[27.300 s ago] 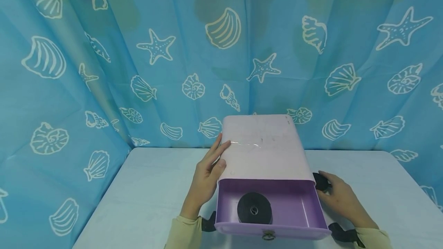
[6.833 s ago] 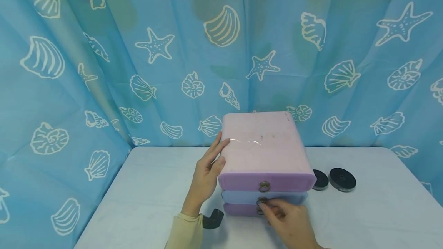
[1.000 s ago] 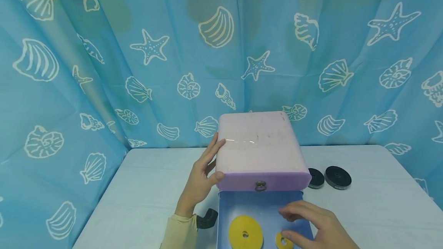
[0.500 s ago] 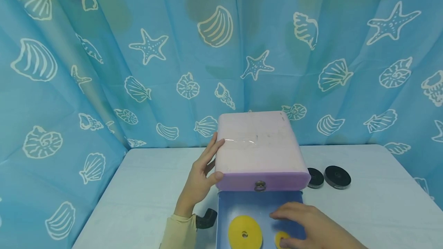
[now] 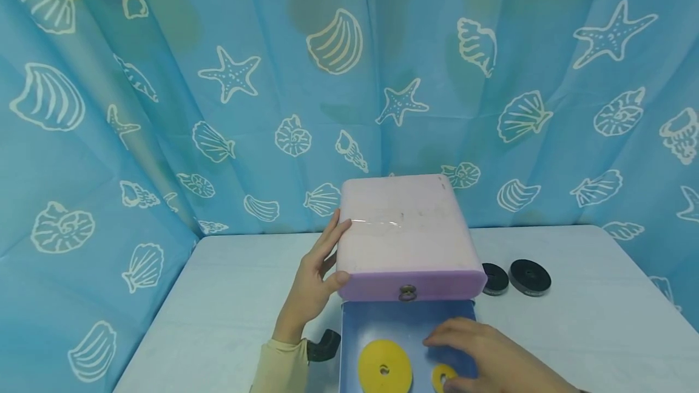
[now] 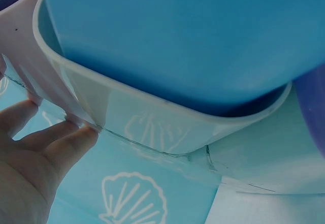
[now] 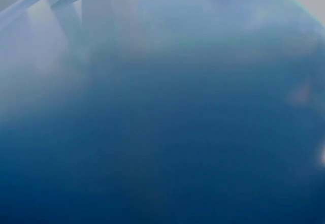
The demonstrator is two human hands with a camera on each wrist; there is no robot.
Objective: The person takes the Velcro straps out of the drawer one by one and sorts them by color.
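Observation:
A small pink chest of drawers stands on the table with its blue middle drawer pulled out. Inside lie a large yellow roll of tape and a small yellow roll. My right hand hovers over the drawer's right side, its thumb overlapping the small roll; whether it touches cannot be seen. Against the chest's left side rests my left hand, fingers extended; the left wrist view shows its fingertips on the wall. The right wrist view is blurred blue, with no hand clearly visible.
Two black rolls lie flat on the table right of the chest. The purple top drawer, with a metal ring pull, is pushed in. A seashell-patterned blue curtain hangs behind and to the left.
The purple top drawer has gone in, and both black rolls now lie on the table. The blue drawer has come out. My right hand has shifted slightly left over the small yellow roll.

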